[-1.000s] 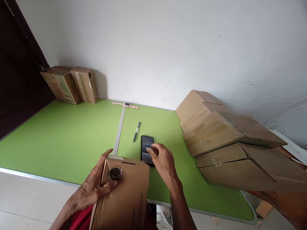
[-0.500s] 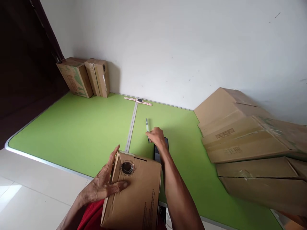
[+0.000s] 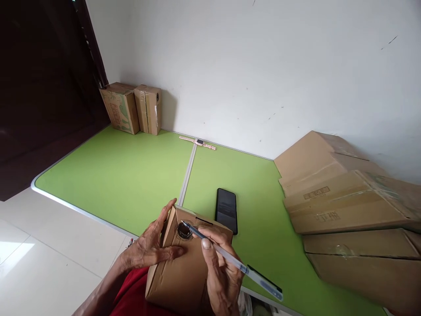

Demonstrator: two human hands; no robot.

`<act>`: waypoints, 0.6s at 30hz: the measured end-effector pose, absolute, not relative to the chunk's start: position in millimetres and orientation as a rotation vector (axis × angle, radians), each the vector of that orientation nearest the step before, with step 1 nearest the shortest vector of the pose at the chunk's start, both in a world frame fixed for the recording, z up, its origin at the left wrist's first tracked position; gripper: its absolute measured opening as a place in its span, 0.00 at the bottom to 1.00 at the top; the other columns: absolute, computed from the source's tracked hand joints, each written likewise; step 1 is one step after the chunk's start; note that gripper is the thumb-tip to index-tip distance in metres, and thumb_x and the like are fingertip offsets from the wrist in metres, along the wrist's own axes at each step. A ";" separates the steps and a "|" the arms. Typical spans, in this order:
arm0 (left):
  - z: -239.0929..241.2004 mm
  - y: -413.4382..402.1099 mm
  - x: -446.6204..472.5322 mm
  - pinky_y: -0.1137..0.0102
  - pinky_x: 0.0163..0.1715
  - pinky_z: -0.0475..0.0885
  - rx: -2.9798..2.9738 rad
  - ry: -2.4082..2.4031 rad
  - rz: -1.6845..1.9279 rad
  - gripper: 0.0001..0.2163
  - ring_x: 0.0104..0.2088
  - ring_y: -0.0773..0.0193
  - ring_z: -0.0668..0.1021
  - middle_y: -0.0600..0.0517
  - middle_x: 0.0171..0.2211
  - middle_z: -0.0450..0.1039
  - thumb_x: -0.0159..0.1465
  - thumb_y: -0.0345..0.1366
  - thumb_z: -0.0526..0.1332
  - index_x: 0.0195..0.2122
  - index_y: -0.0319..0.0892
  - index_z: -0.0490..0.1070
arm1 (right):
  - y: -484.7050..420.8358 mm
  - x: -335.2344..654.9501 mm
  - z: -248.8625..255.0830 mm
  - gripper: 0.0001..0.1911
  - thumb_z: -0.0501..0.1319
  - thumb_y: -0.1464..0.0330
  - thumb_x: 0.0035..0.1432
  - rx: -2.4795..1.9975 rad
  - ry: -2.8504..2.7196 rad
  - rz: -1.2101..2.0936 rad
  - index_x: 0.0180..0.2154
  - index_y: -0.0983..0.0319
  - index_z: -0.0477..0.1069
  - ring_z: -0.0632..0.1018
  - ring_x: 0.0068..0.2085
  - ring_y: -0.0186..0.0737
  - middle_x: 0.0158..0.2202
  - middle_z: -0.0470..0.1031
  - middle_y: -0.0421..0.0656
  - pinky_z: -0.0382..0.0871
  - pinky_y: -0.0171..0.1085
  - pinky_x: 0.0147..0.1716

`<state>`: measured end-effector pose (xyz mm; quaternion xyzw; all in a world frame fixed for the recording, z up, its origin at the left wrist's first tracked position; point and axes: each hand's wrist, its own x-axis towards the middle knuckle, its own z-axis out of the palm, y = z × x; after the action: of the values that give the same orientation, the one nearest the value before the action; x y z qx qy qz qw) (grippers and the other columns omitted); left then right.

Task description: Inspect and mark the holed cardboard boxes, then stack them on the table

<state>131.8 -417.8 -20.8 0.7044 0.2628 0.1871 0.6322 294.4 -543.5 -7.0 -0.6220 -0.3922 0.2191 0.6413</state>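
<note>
My left hand (image 3: 154,243) grips the left side of a brown cardboard box (image 3: 186,270), thumb on its upper face and fingers along the far left edge. Near the top of that face is a round dark hole (image 3: 184,230) ringed by scribbled pen lines. Pinched in my right hand (image 3: 220,263) is a pen (image 3: 230,259), its cap pushed onto the back end. The pen's tip is at the hole's upper left rim; whether it touches the cardboard I cannot tell. Below the box shows red cloth (image 3: 134,289).
On the green table (image 3: 131,175) a black phone (image 3: 226,210) lies just beyond the box. A pink-strapped watch (image 3: 200,142) rests by the wall. Two closed boxes (image 3: 131,107) stand at the back left. Several larger cartons (image 3: 342,206) lean together on the right.
My right hand has come back from beside the phone, bringing the pen over the box to the hole. The phone is now uncovered. My left hand keeps its hold; the view has shifted slightly.
</note>
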 end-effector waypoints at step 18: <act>-20.9 -419.9 130.4 0.47 0.79 0.50 1.659 0.616 0.437 0.52 0.80 0.42 0.56 0.45 0.82 0.48 0.68 0.43 0.72 0.82 0.56 0.34 | -538.0 301.1 -6.2 0.09 0.60 0.62 0.75 -1.487 -1.026 0.308 0.48 0.51 0.80 0.87 0.44 0.44 0.43 0.86 0.44 0.83 0.41 0.45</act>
<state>130.4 -419.9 -20.9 0.7193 0.2670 0.1895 0.6127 301.1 -538.0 -6.2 -0.6436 -0.4441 0.1334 0.6089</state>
